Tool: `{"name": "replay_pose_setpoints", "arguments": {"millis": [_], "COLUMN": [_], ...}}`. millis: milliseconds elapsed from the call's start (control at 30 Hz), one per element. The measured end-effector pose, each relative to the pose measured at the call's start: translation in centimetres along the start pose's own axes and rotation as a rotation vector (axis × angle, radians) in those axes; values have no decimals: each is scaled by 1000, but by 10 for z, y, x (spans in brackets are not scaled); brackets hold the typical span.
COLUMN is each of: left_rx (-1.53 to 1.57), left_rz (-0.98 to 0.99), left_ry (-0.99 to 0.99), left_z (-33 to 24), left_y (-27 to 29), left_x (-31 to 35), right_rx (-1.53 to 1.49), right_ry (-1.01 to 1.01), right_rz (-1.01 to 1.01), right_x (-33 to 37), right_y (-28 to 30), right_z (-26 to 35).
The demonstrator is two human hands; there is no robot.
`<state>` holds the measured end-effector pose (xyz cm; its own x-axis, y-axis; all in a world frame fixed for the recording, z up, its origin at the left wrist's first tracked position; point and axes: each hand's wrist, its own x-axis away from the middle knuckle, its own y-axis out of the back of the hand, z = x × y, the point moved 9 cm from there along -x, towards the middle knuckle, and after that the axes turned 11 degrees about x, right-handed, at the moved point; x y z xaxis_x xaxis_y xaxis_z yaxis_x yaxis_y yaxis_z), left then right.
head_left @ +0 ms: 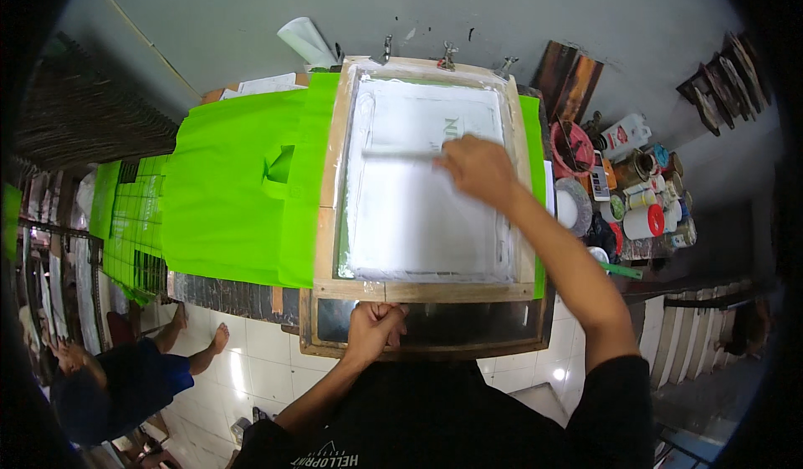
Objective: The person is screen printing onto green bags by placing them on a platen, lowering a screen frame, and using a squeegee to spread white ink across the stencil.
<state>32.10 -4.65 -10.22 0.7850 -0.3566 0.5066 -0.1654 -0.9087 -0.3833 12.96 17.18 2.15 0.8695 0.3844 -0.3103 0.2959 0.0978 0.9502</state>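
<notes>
My right hand [481, 170] is closed on the end of a squeegee [397, 158], blurred by motion. The squeegee lies crosswise over the mesh of a wooden-framed printing screen [425, 291], which is coated with white ink [418, 226]. Greenish lettering shows in the mesh beside my fingers. My left hand [376, 333] is curled shut just below the screen's near rail, close to its wood; whatever it may hold is hidden. Bright green fabric bags [226, 193] with a handle cutout lie left of the screen, and green fabric also peeks out along its right side.
Metal clamps [447, 55] stand at the screen's far edge by the wall. To the right are a pink basket [573, 147], a white jug [626, 133] and several tubs [644, 221]. A wire rack [138, 210] with green bags and another person [117, 385] are at left.
</notes>
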Motion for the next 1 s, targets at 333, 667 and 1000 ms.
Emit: {"name": "replay_pose_setpoints", "arguments": {"millis": [333,667,1000], "left_rx": [514,-791,-1168], "left_rz": [255,-35,9], "left_ry": [356,-982,-755], "left_z": [-8,-276,-269], "left_y": [-18,-77,-66], "left_x": [26,-135,-203], "right_rx": [-94,194,157], "right_ry": [-221,-357,-287], "right_rz": [295,120,158], "right_x": [-122,-98,-48], "right_y": [-19,-33,-19], "right_z": [-125,-100,-54]}}
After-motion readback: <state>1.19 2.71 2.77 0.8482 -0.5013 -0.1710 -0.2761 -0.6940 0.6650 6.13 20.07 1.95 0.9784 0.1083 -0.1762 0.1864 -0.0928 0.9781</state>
